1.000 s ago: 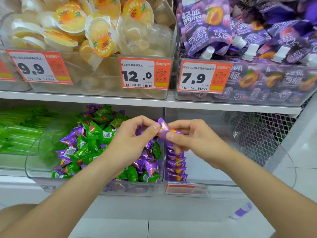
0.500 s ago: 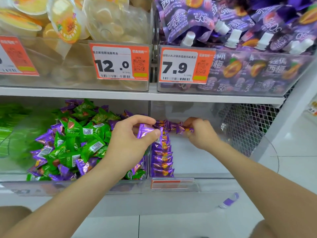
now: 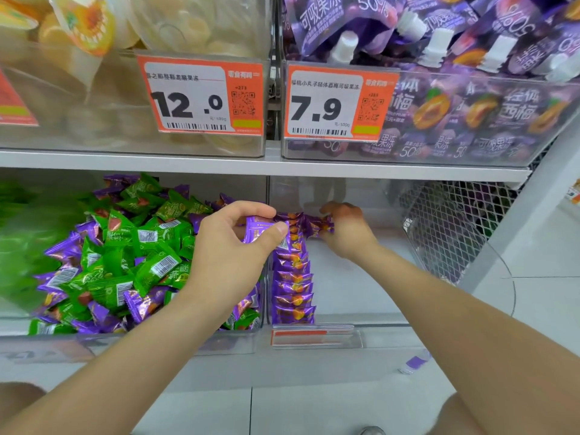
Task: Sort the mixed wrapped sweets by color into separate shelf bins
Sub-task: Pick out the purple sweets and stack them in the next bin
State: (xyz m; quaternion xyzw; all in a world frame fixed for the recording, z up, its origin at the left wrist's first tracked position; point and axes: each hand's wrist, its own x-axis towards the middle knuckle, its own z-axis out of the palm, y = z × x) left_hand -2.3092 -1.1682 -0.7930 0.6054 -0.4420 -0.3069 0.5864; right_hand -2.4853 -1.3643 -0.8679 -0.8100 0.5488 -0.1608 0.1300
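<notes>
A shiny purple sweet is pinched in the left hand, right above the wall between two clear bins. The right hand grips a crinkly purple bunch at the back of the neat purple row. The row hugs the left wall of the right bin, with bare room beside it. The left bin holds mixed green and purple sweets.

A single wide-angle view is given, taken from the person's head and directed forward and somewhat down at a shop shelf. The shelving is seen from close by, within arm's reach. The lower bins are held mid-frame, the upper bins are cut off at the top edge, and a strip of floor is included below.
</notes>
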